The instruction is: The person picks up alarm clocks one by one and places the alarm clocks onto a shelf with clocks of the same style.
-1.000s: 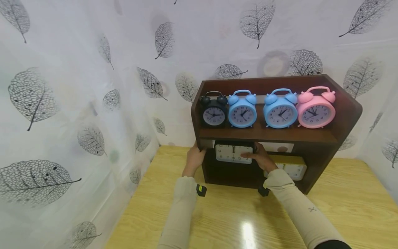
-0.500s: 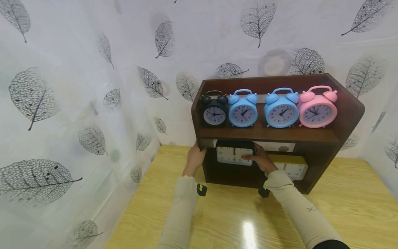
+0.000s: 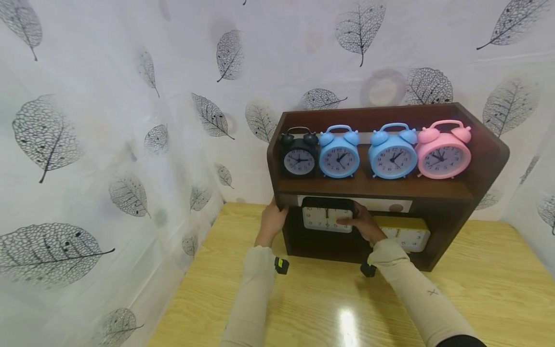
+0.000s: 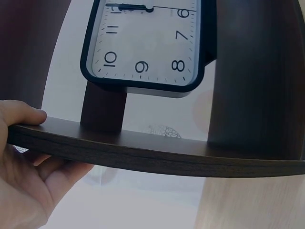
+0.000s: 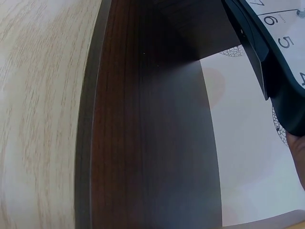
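Observation:
My left hand (image 3: 272, 222) grips the left side panel of the dark brown shelf (image 4: 157, 155), thumb on one face and fingers on the other. In the lower compartment, my right hand (image 3: 365, 224) holds a black square-cornered clock (image 3: 327, 218) with a white face by its right side, the thumb lying over the front. The clock hangs above the compartment's floor, just below the middle board; the left wrist view shows a gap between it and the side panel. Only a bit of the right hand (image 5: 298, 155) shows in the right wrist view.
On the upper board stand a black twin-bell alarm clock (image 3: 299, 156), two light blue ones (image 3: 339, 155) and a pink one (image 3: 444, 152). A yellow clock (image 3: 403, 231) sits lower right, beside my right wrist. The shelf rests on a wood-grain table (image 3: 321, 308) against leaf-patterned sheeting (image 3: 173, 62).
The black clock has come down slightly in the right hand, and more of its top edge shows below the middle board. My left hand keeps its place on the panel.

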A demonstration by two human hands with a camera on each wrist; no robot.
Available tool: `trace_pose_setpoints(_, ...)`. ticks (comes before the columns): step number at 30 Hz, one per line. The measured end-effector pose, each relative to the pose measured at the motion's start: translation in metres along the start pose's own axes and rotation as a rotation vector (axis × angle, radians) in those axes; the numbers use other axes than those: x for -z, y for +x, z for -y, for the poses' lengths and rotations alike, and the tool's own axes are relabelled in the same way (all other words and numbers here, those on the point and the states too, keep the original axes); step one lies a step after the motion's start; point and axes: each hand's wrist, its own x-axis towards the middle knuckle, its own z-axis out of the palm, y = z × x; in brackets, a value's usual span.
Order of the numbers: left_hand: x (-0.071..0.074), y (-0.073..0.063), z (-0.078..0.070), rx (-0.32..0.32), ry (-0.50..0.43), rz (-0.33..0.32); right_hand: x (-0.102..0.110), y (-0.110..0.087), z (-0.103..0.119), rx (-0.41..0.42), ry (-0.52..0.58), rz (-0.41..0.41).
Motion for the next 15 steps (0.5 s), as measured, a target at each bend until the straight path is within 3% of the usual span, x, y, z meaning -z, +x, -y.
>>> trace_pose_setpoints(15,0.002,-0.001,-0.002,0.007,0.002,0.017,-0.005,0.002,-0.011,-0.02,-0.027,0.014)
